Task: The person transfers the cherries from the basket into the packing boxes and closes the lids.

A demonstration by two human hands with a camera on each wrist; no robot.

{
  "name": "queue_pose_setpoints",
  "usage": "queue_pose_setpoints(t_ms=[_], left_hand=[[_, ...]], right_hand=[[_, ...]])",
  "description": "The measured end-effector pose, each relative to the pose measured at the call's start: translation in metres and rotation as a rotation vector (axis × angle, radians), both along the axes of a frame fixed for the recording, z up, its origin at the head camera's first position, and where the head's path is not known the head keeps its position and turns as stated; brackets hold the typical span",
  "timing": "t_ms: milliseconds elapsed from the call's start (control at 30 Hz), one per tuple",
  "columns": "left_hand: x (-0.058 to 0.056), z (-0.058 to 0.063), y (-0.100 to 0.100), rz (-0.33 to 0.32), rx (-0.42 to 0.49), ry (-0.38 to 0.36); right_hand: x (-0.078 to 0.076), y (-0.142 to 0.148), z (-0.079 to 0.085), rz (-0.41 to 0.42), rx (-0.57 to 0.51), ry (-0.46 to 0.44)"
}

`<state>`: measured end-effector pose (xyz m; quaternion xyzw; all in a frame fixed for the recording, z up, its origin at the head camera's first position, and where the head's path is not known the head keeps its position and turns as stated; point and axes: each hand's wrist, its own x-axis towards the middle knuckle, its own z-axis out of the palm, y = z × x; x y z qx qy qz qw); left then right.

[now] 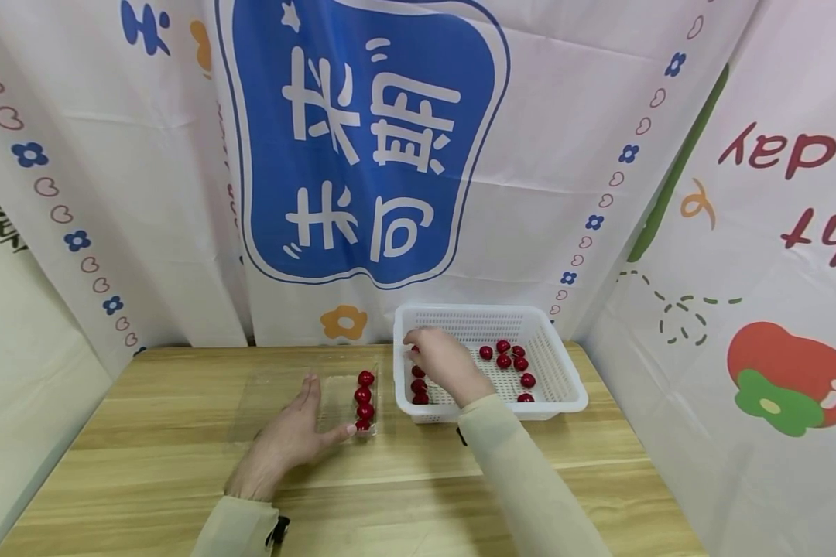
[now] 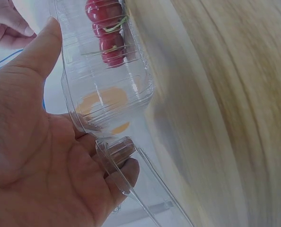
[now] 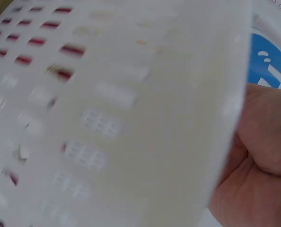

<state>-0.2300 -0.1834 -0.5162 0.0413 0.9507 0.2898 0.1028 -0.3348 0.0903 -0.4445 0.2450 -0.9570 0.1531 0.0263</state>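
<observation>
A clear plastic clamshell box (image 1: pixel 336 396) lies on the table with its lid folded back to the left. Several red cherries (image 1: pixel 364 394) stand in a row along its right side. My left hand (image 1: pixel 289 437) spans the box, thumb stretched to the near right corner and fingers at the hinge; its palm shows in the left wrist view. Over the left end of a white perforated basket (image 1: pixel 567 379), my right hand (image 1: pixel 446 362) reaches down, a cherry (image 1: pixel 416 350) between its thumb and fingertips. In the right wrist view the basket wall hides these fingertips.
More cherries (image 1: pixel 504 361) lie in the right part of the basket, and several others (image 1: pixel 419 385) along its left wall. Behind the wooden table (image 1: pixel 383 503) hangs a printed white cloth (image 1: pixel 529 155), close to the basket's back rim.
</observation>
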Motion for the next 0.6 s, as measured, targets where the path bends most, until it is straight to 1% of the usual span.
queue_pose_setpoints(t_ms=[100,233,367,600], left_hand=[[0.0,0.001,0.001,0.002,-0.003,0.0],[0.001,0.002,0.001,0.005,-0.003,-0.002],[0.001,0.001,0.001,0.002,0.003,-0.003],[0.001,0.001,0.0,-0.005,0.007,0.001]], right_hand=[[-0.003,0.007,-0.005,0.003,-0.003,0.0],[-0.004,0.013,-0.01,0.018,-0.002,-0.005],[-0.004,0.017,-0.015,0.014,-0.009,-0.054],[-0.006,0.019,-0.023,-0.03,-0.003,-0.15]])
